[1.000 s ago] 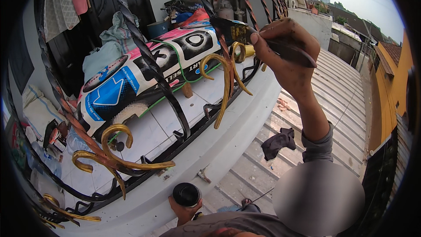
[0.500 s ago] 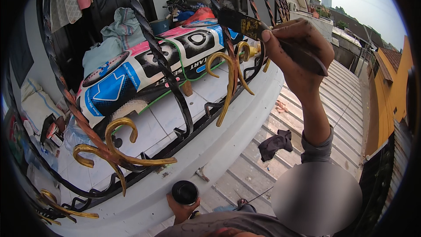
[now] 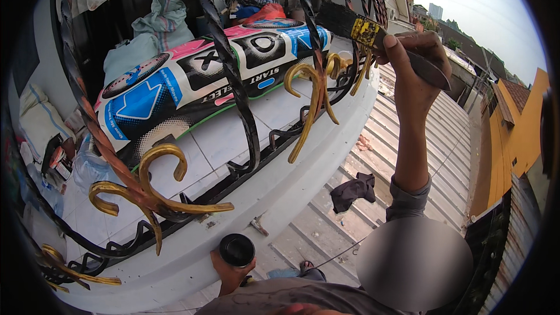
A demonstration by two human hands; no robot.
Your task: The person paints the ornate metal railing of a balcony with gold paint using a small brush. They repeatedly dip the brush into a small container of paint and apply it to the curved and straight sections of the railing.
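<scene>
My right hand (image 3: 417, 64) is raised at the upper right, its fingers closed on the handle of a paintbrush (image 3: 364, 31). The brush has a yellow metal band spotted with black and dark, paint-covered bristles. The bristle ends lie right beside a twisted metal railing bar (image 3: 312, 29); whether they touch it I cannot tell. At that bar's foot are gold-coloured scrolls (image 3: 304, 87). Low in the view, my left hand (image 3: 229, 274) grips a round container of black paint (image 3: 237, 249), upright, near the white ledge (image 3: 291, 189). Another bar (image 3: 105, 140) looks reddish brown lower down.
Behind the railing, a large printed bundle (image 3: 204, 76) lies on white tiles, with pale sacks (image 3: 166, 23) beyond. Outside the ledge, a ribbed metal roof (image 3: 373, 151) carries a dark cloth (image 3: 353, 191). An orange wall (image 3: 519, 140) stands at the far right.
My right hand and the brush have moved a little right, away from in front of the bar, and the yellow band shows more fully. The view has shifted slightly; my left hand still holds the container.
</scene>
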